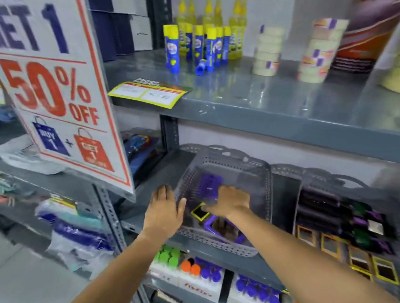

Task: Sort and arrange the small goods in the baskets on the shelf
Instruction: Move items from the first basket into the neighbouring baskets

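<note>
Basket beside hanging sale sign

- The grey metal shelf carries goods on several boards.
- On the upper board, glue sticks stand behind a yellow price label; masking-tape stacks stand to their right.
- On the middle board sits a grey perforated basket; just right of it a second basket holds dark, yellow-framed items.
- Below the grey basket, white boxes of coloured-cap items stand on the lower board.
</note>
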Available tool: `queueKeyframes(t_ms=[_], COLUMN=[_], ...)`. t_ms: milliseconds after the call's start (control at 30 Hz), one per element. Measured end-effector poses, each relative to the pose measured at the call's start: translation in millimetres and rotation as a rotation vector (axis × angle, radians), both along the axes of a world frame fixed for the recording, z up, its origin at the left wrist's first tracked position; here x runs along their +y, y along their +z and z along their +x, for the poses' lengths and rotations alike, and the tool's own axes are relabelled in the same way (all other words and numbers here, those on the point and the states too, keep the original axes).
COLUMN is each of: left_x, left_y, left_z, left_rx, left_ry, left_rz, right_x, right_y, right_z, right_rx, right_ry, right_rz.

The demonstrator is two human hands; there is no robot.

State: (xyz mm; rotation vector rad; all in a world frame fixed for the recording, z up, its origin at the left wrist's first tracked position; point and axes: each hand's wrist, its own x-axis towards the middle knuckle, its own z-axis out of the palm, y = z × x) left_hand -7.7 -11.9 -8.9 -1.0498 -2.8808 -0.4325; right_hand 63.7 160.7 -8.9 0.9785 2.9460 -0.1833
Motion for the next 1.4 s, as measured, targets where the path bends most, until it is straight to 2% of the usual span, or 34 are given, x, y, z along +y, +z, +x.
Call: queueKeyframes(t_ms=[267, 433, 700, 967, 1167, 1300, 1400], left_x=[-5.5, -5.6, 13.0, 110.3, 172.2, 183.9, 186.8], left_y=[-16.8, -19.1, -9.8, 4.5, -7.6, -15.5, -17.5], left_z=[-7.4, -8.4, 7.3, 95.5, 173.0, 190.3, 191.4], left_rx=[-0.092, -0.085, 0.007, 0.025, -0.100, -0.091, -0.081], left_ry=[-0.031, -0.057, -0.096, -0.337, -0.553, -0.549, -0.543], left_rz=[0.052, 0.061, -0.025, 0.029, 0.016, -0.014, 0.002], right_x=[-17.5, -18.6, 9.7, 99.4, 142.2, 147.8, 145.9], right_y=[-23.8, -23.4, 23.2, 67.1, 67.1, 52.8, 37.8], right_z=[-19.4, -25.0, 2.0, 139.9, 268.9, 318.3, 338.2], right_rx=[-0.032, -0.016, 0.128, 0.114, -0.083, -0.245, -0.340], right_ry=[0.090, 0.106, 0.011, -0.176, -0.310, -0.299, -0.211], right_rz=[-0.049, -0.052, -0.064, 0.071, 0.086, 0.008, -0.041])
